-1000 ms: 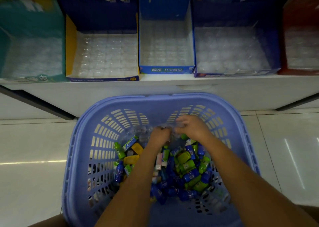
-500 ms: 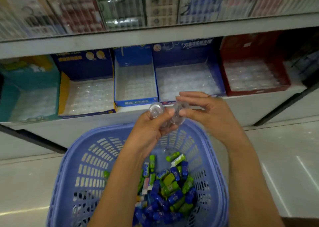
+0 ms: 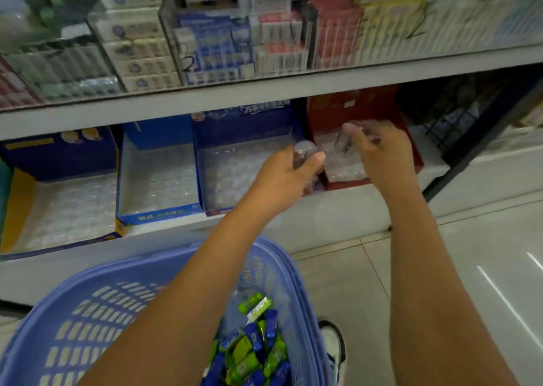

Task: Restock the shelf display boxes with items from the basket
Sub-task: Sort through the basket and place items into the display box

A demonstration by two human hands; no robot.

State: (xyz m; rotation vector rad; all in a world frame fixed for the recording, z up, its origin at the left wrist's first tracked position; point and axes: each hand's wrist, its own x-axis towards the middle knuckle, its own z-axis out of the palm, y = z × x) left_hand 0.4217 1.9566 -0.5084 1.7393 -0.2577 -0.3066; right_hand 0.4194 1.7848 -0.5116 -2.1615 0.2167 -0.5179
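A lilac plastic basket (image 3: 67, 321) stands on the floor at the lower left, with several green and blue wrapped items (image 3: 255, 347) in it. My left hand (image 3: 282, 177) grips a clear plastic container (image 3: 304, 150) in front of the dark blue display box (image 3: 244, 168). My right hand (image 3: 382, 153) holds another clear plastic container (image 3: 345, 141) over the red display box (image 3: 352, 109). Both boxes are lined with clear blister trays.
Further left on the lower shelf (image 3: 293, 218) sit a light blue box (image 3: 158, 177) and a navy and yellow box (image 3: 58, 197). An upper shelf (image 3: 264, 89) carries several stacked packs. A dark wire rack (image 3: 458, 115) stands at the right. My shoe (image 3: 332, 344) is beside the basket.
Both hands rose out of the basket with clear containers and moved up and to the right, from in front of the blue boxes to the red box. The view tilted upward.
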